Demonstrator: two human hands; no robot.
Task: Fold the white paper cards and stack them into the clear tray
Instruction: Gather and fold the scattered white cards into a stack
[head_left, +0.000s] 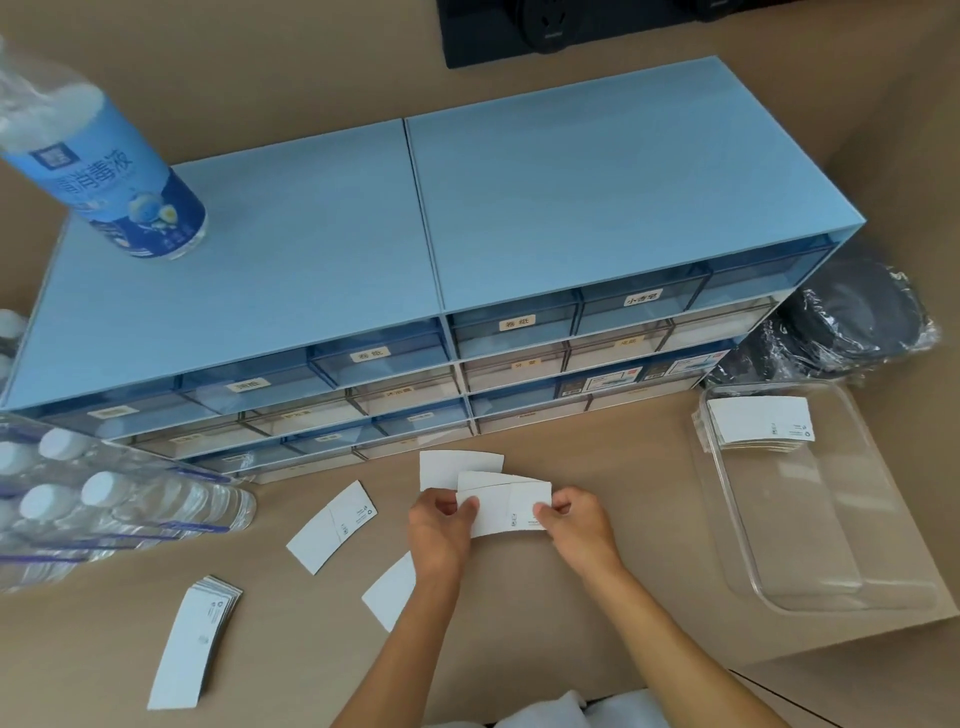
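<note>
Both hands hold one white paper card just above the table, partly folded, with a flap raised along its top edge. My left hand pinches its left end and my right hand pinches its right end. Behind it lies another white card. Two more loose cards lie to the left and under my left forearm. A stack of unfolded cards sits at the lower left. The clear tray stands at the right with a pile of folded cards in its far end.
A blue drawer cabinet fills the back of the table, with a disinfectant bottle on its top. A pack of water bottles lies at the left. Black items wrapped in plastic sit behind the tray.
</note>
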